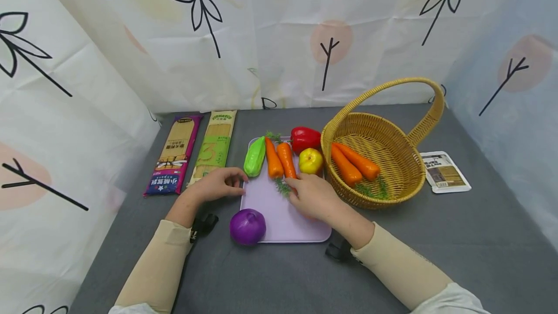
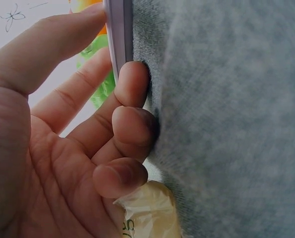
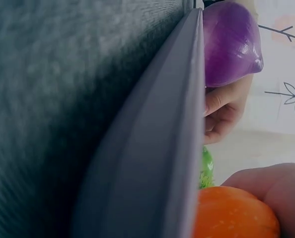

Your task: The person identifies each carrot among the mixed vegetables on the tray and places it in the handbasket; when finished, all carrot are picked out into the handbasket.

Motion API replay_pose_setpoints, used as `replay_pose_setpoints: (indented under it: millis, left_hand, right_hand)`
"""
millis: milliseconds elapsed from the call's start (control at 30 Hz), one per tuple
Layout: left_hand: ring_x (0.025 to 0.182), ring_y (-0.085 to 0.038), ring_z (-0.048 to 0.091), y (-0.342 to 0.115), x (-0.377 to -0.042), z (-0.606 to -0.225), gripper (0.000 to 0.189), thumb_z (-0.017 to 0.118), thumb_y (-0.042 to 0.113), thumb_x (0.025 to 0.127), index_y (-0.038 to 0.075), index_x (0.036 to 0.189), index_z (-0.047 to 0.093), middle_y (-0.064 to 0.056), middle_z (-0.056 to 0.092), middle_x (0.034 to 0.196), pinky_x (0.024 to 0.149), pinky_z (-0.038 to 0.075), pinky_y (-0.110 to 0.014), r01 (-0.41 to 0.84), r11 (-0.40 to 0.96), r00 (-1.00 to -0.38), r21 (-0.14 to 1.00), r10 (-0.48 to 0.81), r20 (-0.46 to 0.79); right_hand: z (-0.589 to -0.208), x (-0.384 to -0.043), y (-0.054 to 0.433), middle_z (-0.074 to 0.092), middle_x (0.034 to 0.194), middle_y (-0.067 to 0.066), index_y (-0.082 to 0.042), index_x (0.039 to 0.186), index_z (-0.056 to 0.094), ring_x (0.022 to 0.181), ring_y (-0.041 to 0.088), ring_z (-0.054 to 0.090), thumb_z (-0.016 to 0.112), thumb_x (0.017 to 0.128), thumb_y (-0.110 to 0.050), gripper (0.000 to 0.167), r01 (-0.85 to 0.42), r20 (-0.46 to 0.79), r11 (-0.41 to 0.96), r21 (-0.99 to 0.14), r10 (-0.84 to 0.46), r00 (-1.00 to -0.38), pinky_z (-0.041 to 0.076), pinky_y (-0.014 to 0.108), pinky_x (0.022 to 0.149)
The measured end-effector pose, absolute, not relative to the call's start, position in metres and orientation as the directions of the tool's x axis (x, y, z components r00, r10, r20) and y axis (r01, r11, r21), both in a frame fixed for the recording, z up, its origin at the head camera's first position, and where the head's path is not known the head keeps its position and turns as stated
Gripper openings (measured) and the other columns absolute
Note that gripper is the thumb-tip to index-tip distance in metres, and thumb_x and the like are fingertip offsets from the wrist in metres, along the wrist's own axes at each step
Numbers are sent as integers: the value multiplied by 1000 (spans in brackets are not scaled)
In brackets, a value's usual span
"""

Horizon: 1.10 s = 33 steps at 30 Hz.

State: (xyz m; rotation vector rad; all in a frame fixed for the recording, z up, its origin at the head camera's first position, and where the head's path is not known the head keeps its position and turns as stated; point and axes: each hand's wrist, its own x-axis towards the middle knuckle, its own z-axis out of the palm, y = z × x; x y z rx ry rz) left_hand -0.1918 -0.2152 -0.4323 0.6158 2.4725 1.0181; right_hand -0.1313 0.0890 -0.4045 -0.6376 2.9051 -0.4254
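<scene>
A pale purple tray [image 1: 270, 212] holds a green vegetable [image 1: 255, 157], carrots [image 1: 273, 159], a red bell pepper [image 1: 305, 138] and a yellow fruit [image 1: 311, 161]. My right hand [image 1: 315, 197] grips a carrot [image 3: 237, 213] low over the tray; most of that carrot is hidden under the hand in the head view. At the tray's left edge, my left hand [image 1: 219, 185] rests with loosely bent fingers, its thumb [image 2: 63, 37] against the rim in the left wrist view. A purple onion [image 1: 247, 227] sits at the tray's near left corner.
A wicker basket [image 1: 401, 195] with a tall handle and two carrots [image 1: 357, 161] inside stands right of the tray. Two noodle packs, one pink [image 1: 174, 154] and one green [image 1: 213, 144], lie at the left. A small flat pack [image 1: 444, 172] lies beyond the basket.
</scene>
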Motion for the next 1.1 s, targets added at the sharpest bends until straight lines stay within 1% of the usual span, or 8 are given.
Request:
replay_pose_setpoints:
  millis: [167,267,433,567,700,767,900,1100]
  left_hand:
    - [79,-22,55,-215,-192,-433,29,81,25,90,19,116,69,-2,61,86,68,45,-34,240,649,-830,722,522,-194]
    - [79,-22,55,-215,-191,-433,29,81,26,90,18,116,69,-2,60,87,68,44,-34,242,651,-832,719,521,-192]
    - [79,-22,55,-216,-190,-432,30,81,27,90,18,117,69,-2,61,87,69,44,-34,238,651,-834,721,518,-192]
    - [80,-22,55,-215,-189,-431,30,81,27,90,19,117,69,-2,61,87,69,45,-35,231,655,-833,720,515,-202]
    - [80,-22,55,-214,-190,-431,29,81,26,90,19,116,69,-2,61,87,69,45,-34,234,653,-832,720,518,-199]
    - [79,-22,55,-213,-191,-430,29,81,25,90,18,116,69,-2,61,86,69,45,-35,240,645,-832,726,522,-189]
    - [78,-22,55,-212,-190,-429,28,81,22,90,15,115,70,-2,60,85,68,45,-35,248,629,-829,737,531,-173]
    - [78,-22,55,-213,-189,-431,28,81,23,90,15,115,70,-2,60,85,68,45,-35,248,632,-832,734,528,-173]
  right_hand:
    - [-404,-133,89,66,125,13,-17,136,68,102,24,63,60,98,-26,41,-444,-58,858,-257,-472,-880,52,42,85]
    - [-404,-133,89,66,122,14,-14,136,68,99,24,62,60,97,-25,41,-466,-44,850,-247,-490,-870,51,42,84]
    - [-406,-131,88,68,112,13,-12,134,69,91,24,59,61,97,-25,40,-453,11,847,-279,-469,-883,50,40,78]
    - [-405,-129,87,69,108,11,-12,130,71,91,24,60,61,99,-27,36,-427,70,844,-324,-428,-901,50,40,77]
    - [-401,-125,88,68,101,7,-13,127,73,85,23,60,66,100,-30,33,-404,170,838,-367,-367,-915,51,39,74]
    - [-399,-124,90,68,97,7,-13,124,73,80,22,60,71,98,-28,31,-415,247,827,-379,-342,-907,51,39,71]
    - [-398,-126,92,70,91,6,-11,118,74,76,22,63,77,93,-19,27,-460,396,807,-370,-311,-864,53,39,70]
    - [-399,-130,97,73,90,9,-6,115,76,74,26,67,77,93,-14,24,-504,533,794,-340,-279,-799,56,40,68]
